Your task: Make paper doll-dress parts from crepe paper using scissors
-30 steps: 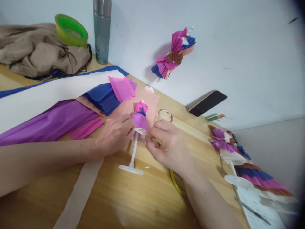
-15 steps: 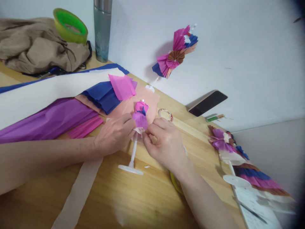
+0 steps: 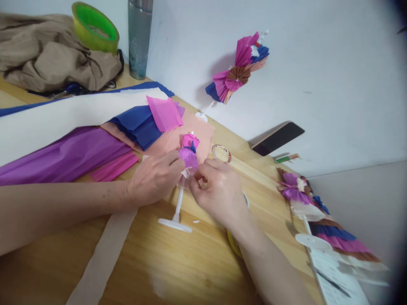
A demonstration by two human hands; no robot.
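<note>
A small paper figure, pink above and purple below with a blue tie at its middle, stands on a white stand. Whitish paper wraps it just under the purple part. My left hand is closed at the left side of this paper, fingertips pinched on it. From the right, my right hand pinches the paper's other side, thumb and forefinger together. The fingertips hide part of the paper.
Purple, blue and white paper sheets lie at left, a pale strip in front. Behind are a bottle, tape roll, phone and finished paper figure. Another dressed figure stands right.
Both hands stay at the figure with only slight finger shifts. The whitish paper between them looks more bunched, with a small end sticking up. The view has shifted slightly.
</note>
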